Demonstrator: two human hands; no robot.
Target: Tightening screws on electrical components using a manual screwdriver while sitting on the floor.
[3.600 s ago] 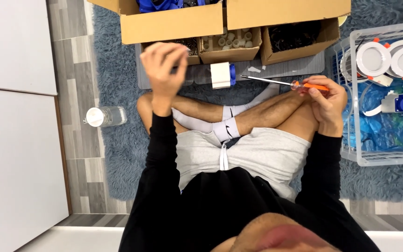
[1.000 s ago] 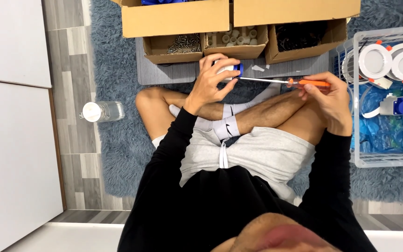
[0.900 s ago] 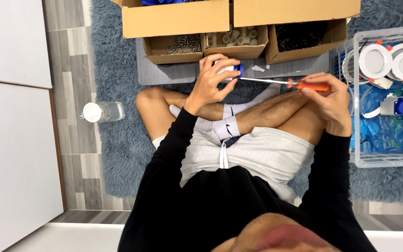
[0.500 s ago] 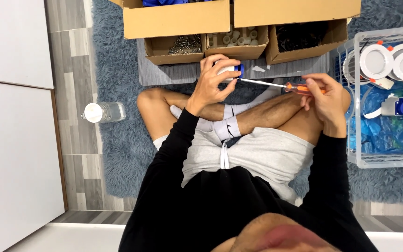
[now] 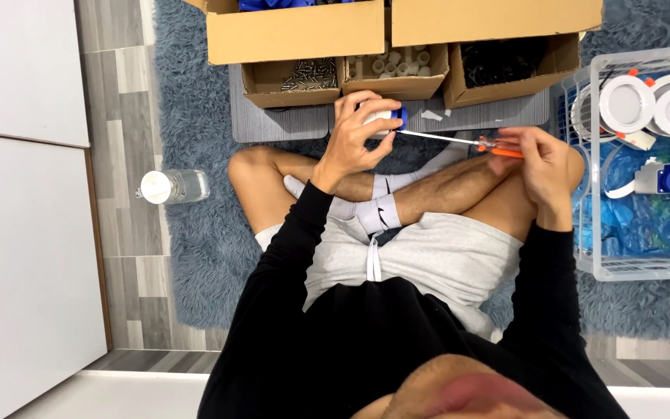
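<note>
From the head view, a grey shaggy rug (image 5: 195,256) covered the floor, with cardboard boxes (image 5: 296,31) ahead. The left hand (image 5: 354,140) had its fingers wrapped around a small white and blue part (image 5: 388,116). The right hand (image 5: 540,159) pinched an orange screwdriver (image 5: 474,143), tip at the part; the fastening seemed unfinished.

The screwdriver (image 5: 459,141) has a shiny metal shaft and glossy orange plastic handle; the socket (image 5: 385,116) looks smooth white-and-blue plastic; the rug (image 5: 195,233) is shaggy cloth; the boxes (image 5: 296,31) matt cardboard.
</note>
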